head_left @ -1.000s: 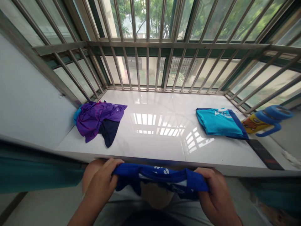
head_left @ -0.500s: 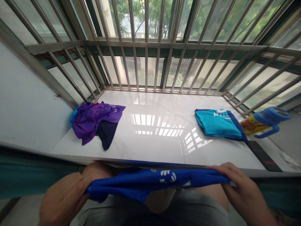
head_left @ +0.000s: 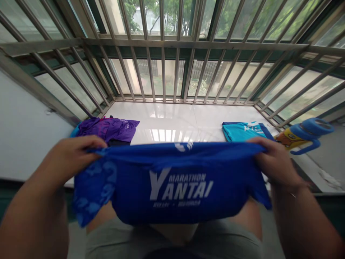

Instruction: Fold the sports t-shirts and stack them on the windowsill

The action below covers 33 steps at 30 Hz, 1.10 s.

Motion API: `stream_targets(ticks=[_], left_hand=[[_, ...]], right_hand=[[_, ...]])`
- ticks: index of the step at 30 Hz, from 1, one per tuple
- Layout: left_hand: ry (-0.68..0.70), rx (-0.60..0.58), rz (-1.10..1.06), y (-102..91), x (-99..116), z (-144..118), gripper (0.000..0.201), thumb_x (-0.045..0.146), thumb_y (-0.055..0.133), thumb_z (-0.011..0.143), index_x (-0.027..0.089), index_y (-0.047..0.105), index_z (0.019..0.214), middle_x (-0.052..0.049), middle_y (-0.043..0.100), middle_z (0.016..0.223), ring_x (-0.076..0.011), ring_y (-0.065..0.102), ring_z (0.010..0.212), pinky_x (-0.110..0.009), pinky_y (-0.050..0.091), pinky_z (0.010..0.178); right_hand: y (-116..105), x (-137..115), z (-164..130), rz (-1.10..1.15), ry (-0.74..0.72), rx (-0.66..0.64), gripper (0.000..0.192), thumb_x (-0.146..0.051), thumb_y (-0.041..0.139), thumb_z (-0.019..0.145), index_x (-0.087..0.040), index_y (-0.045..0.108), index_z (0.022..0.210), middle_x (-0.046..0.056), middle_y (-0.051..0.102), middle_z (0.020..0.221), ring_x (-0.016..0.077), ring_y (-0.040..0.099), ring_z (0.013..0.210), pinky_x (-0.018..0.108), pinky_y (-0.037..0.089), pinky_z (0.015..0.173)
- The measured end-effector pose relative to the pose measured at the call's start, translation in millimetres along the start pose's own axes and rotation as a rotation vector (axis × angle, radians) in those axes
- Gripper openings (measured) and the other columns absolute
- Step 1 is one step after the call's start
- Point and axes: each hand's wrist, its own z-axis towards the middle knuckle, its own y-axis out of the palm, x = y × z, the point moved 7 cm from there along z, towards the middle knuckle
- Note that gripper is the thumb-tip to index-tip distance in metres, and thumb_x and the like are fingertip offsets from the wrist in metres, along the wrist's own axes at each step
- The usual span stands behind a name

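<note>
A royal blue T-shirt (head_left: 172,183) with white lettering hangs stretched between my hands, above my lap and in front of the white sill (head_left: 178,118). My left hand (head_left: 71,156) grips its upper left edge near a sleeve. My right hand (head_left: 275,162) grips the upper right edge. The shirt hides the front part of the sill.
A crumpled purple garment (head_left: 110,127) lies at the sill's left. A folded turquoise shirt (head_left: 241,131) lies at the right. Beside it rests a blue-and-yellow bottle (head_left: 302,135) on its side. Metal window bars (head_left: 167,50) enclose the sill on three sides.
My hands moved apart and lifted, spreading the bunched blue shirt wide and raising it so its printed side hangs open in front of the sill.
</note>
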Motion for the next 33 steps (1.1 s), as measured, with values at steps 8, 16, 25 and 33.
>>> stream_targets(ticks=[8, 16, 25, 33], left_hand=[[0.066, -0.097, 0.297, 159.1, 66, 141, 0.050, 0.015, 0.058, 0.101, 0.006, 0.066, 0.149, -0.027, 0.056, 0.166, -0.0361, 0.054, 0.153, -0.052, 0.041, 0.128], [0.213, -0.320, 0.132, 292.6, 109, 32, 0.067, 0.054, 0.048, 0.113, 0.023, 0.046, 0.172, -0.013, 0.034, 0.183, -0.0363, 0.031, 0.170, -0.065, 0.024, 0.138], [0.124, -0.263, 0.142, 287.8, 97, -41, 0.072, 0.056, 0.048, 0.112, 0.026, 0.038, 0.177, -0.010, 0.028, 0.186, -0.0363, 0.026, 0.172, -0.066, 0.018, 0.139], [0.110, -0.193, 0.181, 276.6, 103, -96, 0.069, 0.050, 0.053, 0.111, 0.030, 0.041, 0.175, -0.009, 0.031, 0.185, -0.0369, 0.031, 0.170, -0.061, 0.023, 0.138]], right_hand=[[155, 7, 106, -0.593, 0.057, -0.190, 0.064, -0.035, 0.065, 0.103, -0.007, 0.055, 0.159, 0.032, 0.055, 0.163, 0.0436, 0.052, 0.149, 0.061, 0.042, 0.122], [271, -2, -19, -0.456, -0.050, -0.498, 0.070, -0.053, 0.040, 0.113, -0.020, 0.039, 0.175, 0.015, 0.032, 0.184, 0.0379, 0.027, 0.170, 0.066, 0.023, 0.134], [264, -9, -57, -0.410, -0.092, -0.512, 0.072, -0.056, 0.042, 0.113, -0.024, 0.036, 0.178, 0.011, 0.027, 0.186, 0.0371, 0.022, 0.173, 0.068, 0.017, 0.137], [251, -23, -106, -0.367, -0.114, -0.509, 0.071, -0.056, 0.045, 0.112, -0.026, 0.038, 0.177, 0.011, 0.028, 0.185, 0.0362, 0.022, 0.173, 0.069, 0.016, 0.137]])
